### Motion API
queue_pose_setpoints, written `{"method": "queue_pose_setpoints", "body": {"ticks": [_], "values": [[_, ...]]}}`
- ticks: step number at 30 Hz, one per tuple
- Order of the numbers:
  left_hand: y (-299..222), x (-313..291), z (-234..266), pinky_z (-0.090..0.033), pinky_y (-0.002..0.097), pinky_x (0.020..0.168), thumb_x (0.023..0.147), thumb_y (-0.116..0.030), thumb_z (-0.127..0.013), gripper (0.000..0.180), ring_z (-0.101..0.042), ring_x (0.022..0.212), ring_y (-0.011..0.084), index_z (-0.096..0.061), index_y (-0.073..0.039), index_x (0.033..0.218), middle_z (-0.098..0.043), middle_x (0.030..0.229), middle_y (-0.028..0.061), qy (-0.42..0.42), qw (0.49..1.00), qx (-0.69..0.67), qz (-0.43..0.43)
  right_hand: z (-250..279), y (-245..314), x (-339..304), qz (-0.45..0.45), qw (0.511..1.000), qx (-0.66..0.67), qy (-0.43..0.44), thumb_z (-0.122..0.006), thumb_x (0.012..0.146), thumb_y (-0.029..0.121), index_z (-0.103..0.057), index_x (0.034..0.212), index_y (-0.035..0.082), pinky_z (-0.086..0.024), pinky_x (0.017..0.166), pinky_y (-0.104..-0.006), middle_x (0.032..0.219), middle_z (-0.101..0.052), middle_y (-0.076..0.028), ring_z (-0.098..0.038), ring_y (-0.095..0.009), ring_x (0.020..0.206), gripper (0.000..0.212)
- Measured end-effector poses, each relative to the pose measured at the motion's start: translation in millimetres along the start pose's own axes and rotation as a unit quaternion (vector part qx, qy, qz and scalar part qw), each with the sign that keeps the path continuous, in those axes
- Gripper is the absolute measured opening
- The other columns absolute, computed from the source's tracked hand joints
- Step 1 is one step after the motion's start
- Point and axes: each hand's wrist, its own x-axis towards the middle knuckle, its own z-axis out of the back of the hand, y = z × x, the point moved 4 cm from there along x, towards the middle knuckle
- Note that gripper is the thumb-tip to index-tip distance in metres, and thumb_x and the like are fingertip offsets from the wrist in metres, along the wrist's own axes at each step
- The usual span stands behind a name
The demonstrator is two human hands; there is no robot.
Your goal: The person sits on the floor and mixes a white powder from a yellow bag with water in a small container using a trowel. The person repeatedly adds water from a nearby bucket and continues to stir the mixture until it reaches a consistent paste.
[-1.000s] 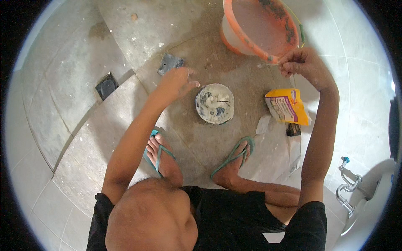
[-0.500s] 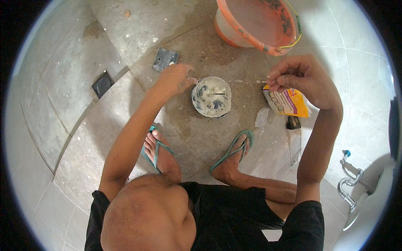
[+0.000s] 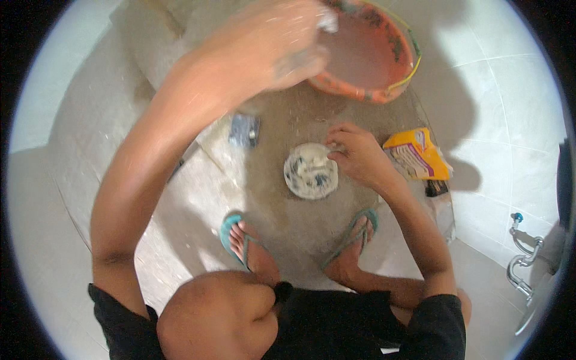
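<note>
A round bowl [image 3: 311, 171] smeared with white paste and dark patches sits on the floor in front of my feet. My right hand [image 3: 355, 153] is at its right rim, thumb and fingers pinched together; what they hold there is too small to make out. Raised high and smeared by motion, my left hand [image 3: 288, 51] appears over the left side of an orange-rimmed bucket [image 3: 354, 90]. A small white patch [image 3: 327, 20] shows at its fingers, and I cannot tell whether it is held or stuck on. Cloudy water fills the bucket.
A torn yellow bag [image 3: 418, 157] stands by the right wall, a small black piece [image 3: 436, 188] beside it. A dark square tile piece [image 3: 245, 129] lies left of the bowl. Chrome pipework [image 3: 519, 264] is at the right. My feet wear green flip-flops [image 3: 230, 235].
My left hand has swung up from beside the bowl toward the bucket. My right hand has come down and left from above the yellow bag to the bowl's rim. The whole view has shifted.
</note>
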Motion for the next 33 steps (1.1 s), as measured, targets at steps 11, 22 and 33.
{"method": "queue_pose_setpoints", "body": {"ticks": [11,22,33], "values": [[91.4,140.2,-192.6,-0.051,0.0426,0.084,0.078,-0.015,-0.061,0.026,-0.065,0.097,0.0300,-0.070,-0.009,0.102,-0.069,0.102,0.0110,0.356,0.907,0.224,-0.033,121.3,-41.9,23.5,-0.105,0.955,0.138,-0.239,-0.065,0.086,0.011,-0.066,0.097,-0.002,-0.051,0.071,-0.0288,0.084,-0.068,-0.009,-0.064,-0.014,0.075,0.017],[81.6,145.4,-206.1,-0.053,0.0449,0.081,0.080,-0.021,-0.064,0.025,-0.065,0.102,0.0295,-0.073,-0.013,0.103,-0.068,0.111,0.0106,0.319,0.910,0.264,-0.006,-38.0,-33.5,-10.6,0.061,0.997,-0.006,0.047,-0.067,0.080,0.021,-0.067,0.094,0.006,-0.048,0.084,-0.0430,0.094,-0.063,-0.012,-0.061,-0.036,0.092,0.021],[23.5,95.6,-108.5,-0.054,0.0452,0.077,0.080,-0.028,-0.064,0.029,-0.068,0.090,0.0331,-0.073,-0.006,0.096,-0.071,0.095,0.0173,0.155,0.978,0.136,-0.038,-91.8,-65.8,-45.2,-0.001,1.000,-0.020,0.009,-0.061,0.078,0.015,-0.066,0.089,0.007,-0.051,0.076,-0.0425,0.093,-0.062,-0.012,-0.062,-0.032,0.088,0.014]]}}
